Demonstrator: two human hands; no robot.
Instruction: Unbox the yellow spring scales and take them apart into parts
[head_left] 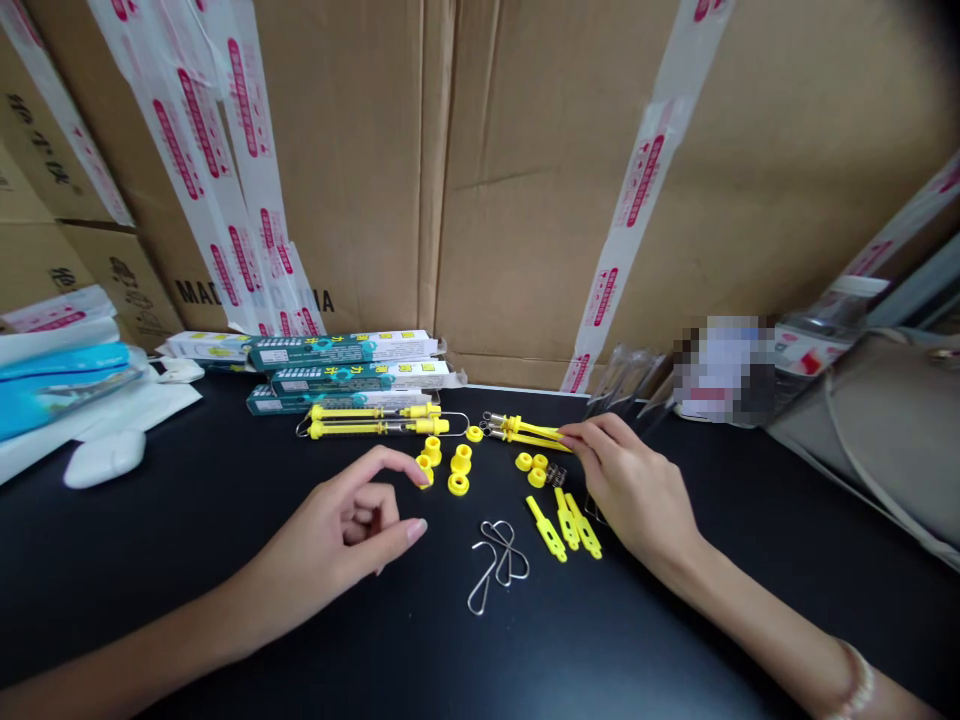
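My left hand (356, 525) is open, thumb and index finger apart, with its index tip at a small yellow flanged cap (433, 450) among several such caps. No object sits in its grasp. My right hand (637, 485) pinches the ends of thin yellow plastic rods (529, 432) with metal springs at their far ends; the exact contact is partly hidden by the fingers. Near it lie yellow rings (537, 477), small dark springs (556, 474) and flat yellow slotted tabs (546, 528). Bent metal wire hooks (501, 565) lie between both hands.
Assembled yellow spring scales (367, 428) lie before stacked green-and-white boxes (345, 378). A white earphone case (105, 458) and a blue packet (64, 385) are left. A plastic bottle (814, 340) and a grey bag (885, 430) stand right. Large cartons (525, 190) close off the back.
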